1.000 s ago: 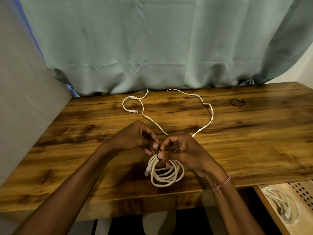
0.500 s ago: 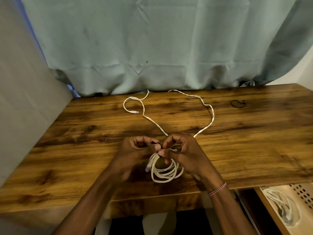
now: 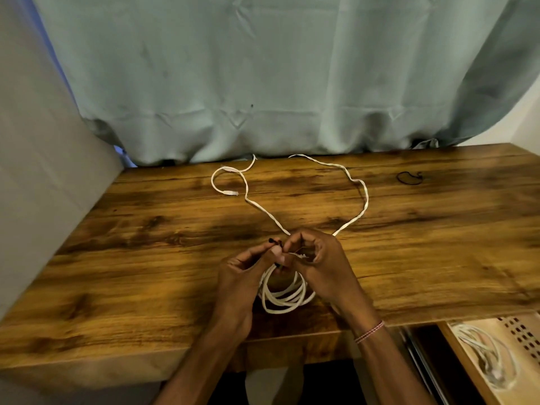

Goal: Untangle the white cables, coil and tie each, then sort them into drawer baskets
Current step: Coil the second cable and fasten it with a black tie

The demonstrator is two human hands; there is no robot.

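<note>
A coiled white cable [image 3: 285, 296] hangs over the near part of the wooden table [image 3: 146, 258], between my two hands. My left hand [image 3: 242, 273] pinches a thin black tie [image 3: 276, 244] at the top of the coil. My right hand [image 3: 318, 258] grips the top of the coil, fingers curled round it. A second white cable [image 3: 355, 182] lies loose on the table in a wide loop behind my hands, its plug [image 3: 232, 193] at the far left.
A spare black tie [image 3: 409, 178] lies at the far right of the table. At the lower right an open drawer basket [image 3: 511, 331] holds another coiled white cable [image 3: 485, 361]. A teal curtain [image 3: 263, 77] hangs behind the table; a grey wall [image 3: 38, 171] stands on the left.
My left hand has closed in against my right hand at the coil's top, and the black tie end now sticks up above my fingers. The coil stays put.
</note>
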